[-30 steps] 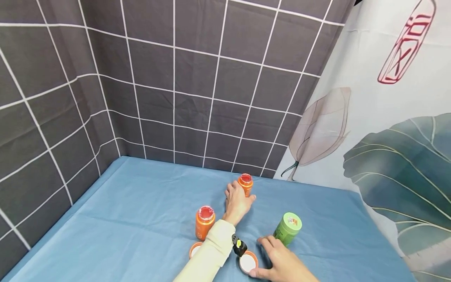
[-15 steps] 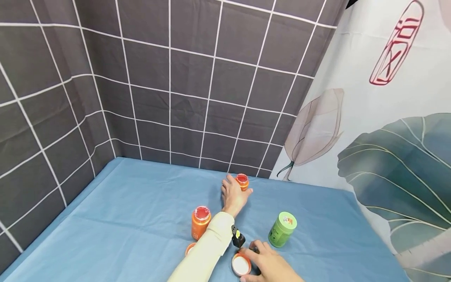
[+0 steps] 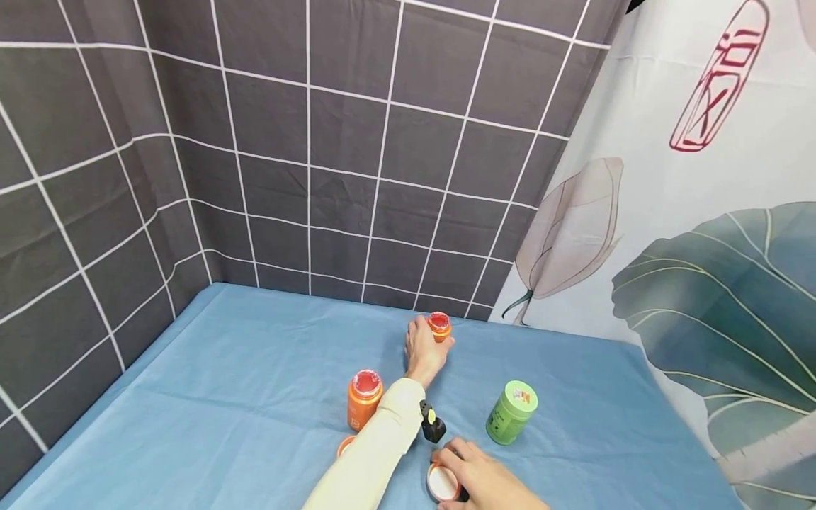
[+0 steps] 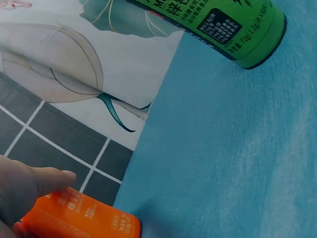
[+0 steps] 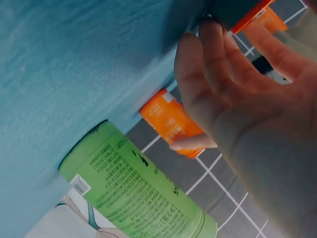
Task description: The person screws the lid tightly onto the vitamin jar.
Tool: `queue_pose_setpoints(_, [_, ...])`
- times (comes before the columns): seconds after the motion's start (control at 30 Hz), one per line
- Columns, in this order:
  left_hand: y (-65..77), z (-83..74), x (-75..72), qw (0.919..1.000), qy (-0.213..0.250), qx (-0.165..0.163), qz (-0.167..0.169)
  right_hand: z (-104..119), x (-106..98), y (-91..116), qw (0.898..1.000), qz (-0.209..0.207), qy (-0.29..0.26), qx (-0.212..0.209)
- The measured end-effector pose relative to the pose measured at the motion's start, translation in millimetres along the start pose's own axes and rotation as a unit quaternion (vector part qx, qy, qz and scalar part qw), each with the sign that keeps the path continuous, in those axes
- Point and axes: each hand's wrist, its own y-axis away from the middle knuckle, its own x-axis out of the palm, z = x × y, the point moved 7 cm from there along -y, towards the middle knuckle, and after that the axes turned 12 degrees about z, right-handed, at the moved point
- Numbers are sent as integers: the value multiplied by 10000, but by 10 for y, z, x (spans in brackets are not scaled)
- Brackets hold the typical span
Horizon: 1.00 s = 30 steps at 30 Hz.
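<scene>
At the far side of the table, my left hand (image 3: 425, 352) grips an orange bottle (image 3: 440, 330) with its mouth uncovered. The left wrist view shows the thumb along this orange bottle (image 4: 84, 215); the other fingers are mostly hidden. Near the front, my right hand (image 3: 478, 473) holds an orange-rimmed lid (image 3: 443, 483) between thumb and fingers, its white inside facing up and slightly tilted. In the right wrist view the fingers touch the lid's dark side (image 5: 233, 15). A second uncapped orange bottle (image 3: 365, 402) stands beside the left forearm.
A green canister (image 3: 512, 413) with its lid on stands right of the left arm, beyond the right hand. Another orange lid (image 3: 345, 445) is partly hidden under the left sleeve. Blue cloth (image 3: 255, 382) covers the table, which ends at a grid-patterned curtain (image 3: 344, 191).
My right hand has moved left from beside the green canister and taken hold of the lid, which now tilts a little. The left hand stays at the far bottle. The view has shifted slightly.
</scene>
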Motion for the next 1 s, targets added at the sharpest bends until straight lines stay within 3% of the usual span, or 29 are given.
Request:
queue_pose_setpoints(0.17, [26, 67, 11, 9995, 281, 77, 101, 17, -10, -7, 9996, 158, -137, -205])
queue_pose_setpoints(0.33, [123, 63, -9, 9981, 480, 375, 70, 14, -59, 18, 9978, 355, -503, -250])
queue_pose_setpoints(0.6, [397, 59, -37, 9971, 285, 633, 300, -17, -50, 68, 9902, 838, -1115, -121])
queue_pose_setpoints(0.77, [561, 58, -71, 9953, 109, 793, 546, -27, -96, 110, 9866, 838, -1401, -54])
queue_pose_setpoints(1.0, [752, 90, -117, 9914, 25, 946, 907, -120, -228, 158, 9889, 349, -1177, 833])
